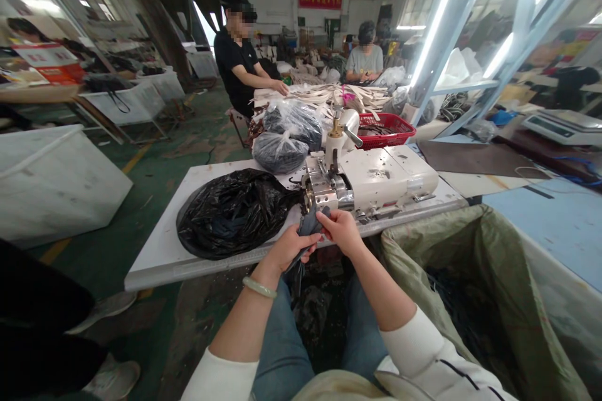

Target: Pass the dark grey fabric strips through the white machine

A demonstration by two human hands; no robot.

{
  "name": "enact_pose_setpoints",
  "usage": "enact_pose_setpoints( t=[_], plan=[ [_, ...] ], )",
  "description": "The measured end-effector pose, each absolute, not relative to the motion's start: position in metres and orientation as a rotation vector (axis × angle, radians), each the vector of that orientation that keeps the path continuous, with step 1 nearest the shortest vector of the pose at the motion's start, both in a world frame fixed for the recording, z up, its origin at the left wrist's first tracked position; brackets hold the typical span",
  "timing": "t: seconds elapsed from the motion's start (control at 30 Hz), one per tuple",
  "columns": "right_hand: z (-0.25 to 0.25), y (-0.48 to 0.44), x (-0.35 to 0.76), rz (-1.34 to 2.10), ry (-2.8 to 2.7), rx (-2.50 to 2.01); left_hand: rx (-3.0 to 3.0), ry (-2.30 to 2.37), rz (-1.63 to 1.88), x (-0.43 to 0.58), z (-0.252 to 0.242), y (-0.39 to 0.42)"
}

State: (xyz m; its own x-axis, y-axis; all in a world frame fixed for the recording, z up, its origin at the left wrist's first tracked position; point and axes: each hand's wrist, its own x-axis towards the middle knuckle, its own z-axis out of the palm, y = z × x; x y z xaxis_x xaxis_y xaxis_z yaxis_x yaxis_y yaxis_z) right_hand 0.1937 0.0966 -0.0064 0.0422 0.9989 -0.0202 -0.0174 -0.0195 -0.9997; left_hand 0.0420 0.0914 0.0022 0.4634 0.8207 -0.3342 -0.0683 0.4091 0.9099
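Observation:
In front of the machine, my left hand (290, 247) is closed around a bundle of dark grey strips (308, 223), whose ends hang below it. Fingers of my right hand (342, 230) pinch the top of the same bundle from the right. Just beyond my hands is the metal working head of a cream-coloured machine (390, 175), which looks like an industrial sewing or skiving machine. A black plastic bag (230, 213) lies open on the white table (162, 235) to the left, with dark pieces inside.
Clear plastic bags of dark pieces (281, 151) sit behind the black bag. A red basket (388, 128) stands behind the machine. An olive sack (498, 250) opens at my right. A white bin (61, 182) stands left. Two people work across the table; another person's legs show lower left.

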Motion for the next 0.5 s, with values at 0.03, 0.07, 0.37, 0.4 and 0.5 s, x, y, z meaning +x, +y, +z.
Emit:
enact_pose_setpoints(
  t=[0.03, 0.07, 0.37, 0.4, 0.5],
  plan=[
    [-0.008, 0.097, 0.194, 1.175, -1.135, -1.243, 0.982, 0.920, 0.685, 0.040, 0.002, 0.091],
    [-0.011, 0.098, 0.195, 1.159, -1.098, -1.242, 0.972, 0.916, 0.699, 0.038, 0.003, 0.091],
    [-0.016, 0.097, 0.208, 1.277, -0.924, -1.076, 0.920, 0.929, 0.713, 0.036, 0.005, 0.089],
    [-0.014, 0.097, 0.210, 1.268, -0.957, -1.079, 0.927, 0.927, 0.707, 0.035, 0.004, 0.088],
    [-0.008, 0.099, 0.217, 1.201, -1.007, -1.126, 0.941, 0.946, 0.688, 0.030, 0.003, 0.088]
  ],
)
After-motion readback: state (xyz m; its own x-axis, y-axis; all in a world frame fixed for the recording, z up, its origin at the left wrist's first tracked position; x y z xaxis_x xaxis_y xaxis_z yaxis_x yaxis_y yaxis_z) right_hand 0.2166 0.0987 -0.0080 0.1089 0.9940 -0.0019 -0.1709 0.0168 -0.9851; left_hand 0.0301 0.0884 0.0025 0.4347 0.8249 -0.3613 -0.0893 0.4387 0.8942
